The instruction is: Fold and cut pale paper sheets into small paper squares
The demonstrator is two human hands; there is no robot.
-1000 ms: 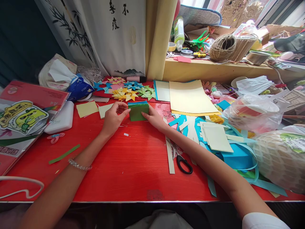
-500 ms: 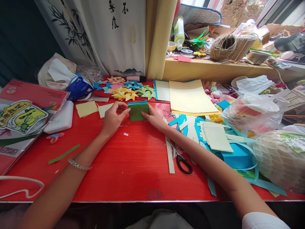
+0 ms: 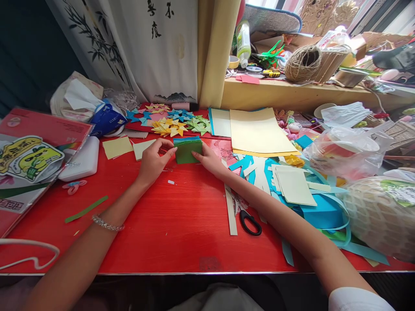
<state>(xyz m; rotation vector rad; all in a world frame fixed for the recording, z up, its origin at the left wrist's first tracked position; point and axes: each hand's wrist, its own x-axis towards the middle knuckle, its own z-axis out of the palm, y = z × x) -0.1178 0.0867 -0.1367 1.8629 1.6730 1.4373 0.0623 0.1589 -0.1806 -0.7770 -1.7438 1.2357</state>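
Between my two hands is a small stack of green paper squares [image 3: 188, 153], tilted up toward me, with blue paper [image 3: 186, 139] showing along its top edge. My left hand [image 3: 158, 156] pinches the stack at its left edge, thumb on the near face. On the opposite side my right hand [image 3: 207, 156] grips it, thumb pressed on the green face and the other fingers hidden behind. Cream paper squares [image 3: 117, 147] lie just left of my left hand. Behind the stack rest folded paper stars [image 3: 170, 127] in yellow, blue, green and pink.
Black-handled scissors [image 3: 250, 223] lie under my right forearm beside a pale paper strip [image 3: 231, 211]. Large cream sheets [image 3: 259, 131] and blue offcuts [image 3: 324, 214] cover the right side. A red folder [image 3: 42, 123] and white box [image 3: 84, 162] stand at left. One green strip [image 3: 86, 209] lies near my left forearm.
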